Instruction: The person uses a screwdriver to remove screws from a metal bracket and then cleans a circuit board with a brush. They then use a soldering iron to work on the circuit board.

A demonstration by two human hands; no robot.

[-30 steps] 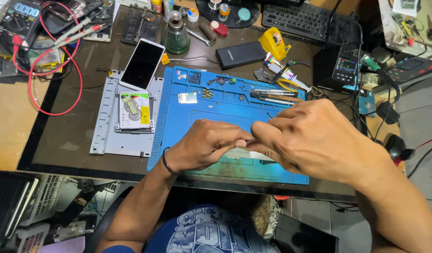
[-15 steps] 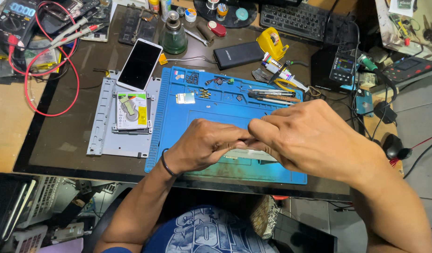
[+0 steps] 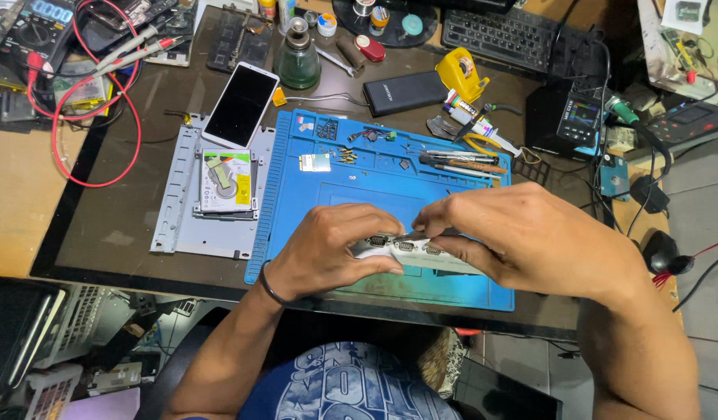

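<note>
Both of my hands hold one flat white device (image 3: pixel 409 251) with a row of metal ports along its edge, just above the blue work mat (image 3: pixel 452 187). My left hand (image 3: pixel 331 249) grips its left end, fingers curled over the top. My right hand (image 3: pixel 530 241) covers its right end, and thumb and forefinger pinch at the top edge near the ports. Most of the device is hidden under my hands.
A hard drive (image 3: pixel 226 181) lies on a grey metal tray (image 3: pixel 176 214) left of the mat, with a white phone (image 3: pixel 241 105) above it. Small screws, tweezers and screwdrivers (image 3: pixel 460 162) sit at the mat's top. A multimeter with red leads (image 3: pixel 59 132) is far left, a keyboard (image 3: pixel 507 35) at the back.
My hands stay closed around the white device. They have parted slightly, so the port edge now shows between them.
</note>
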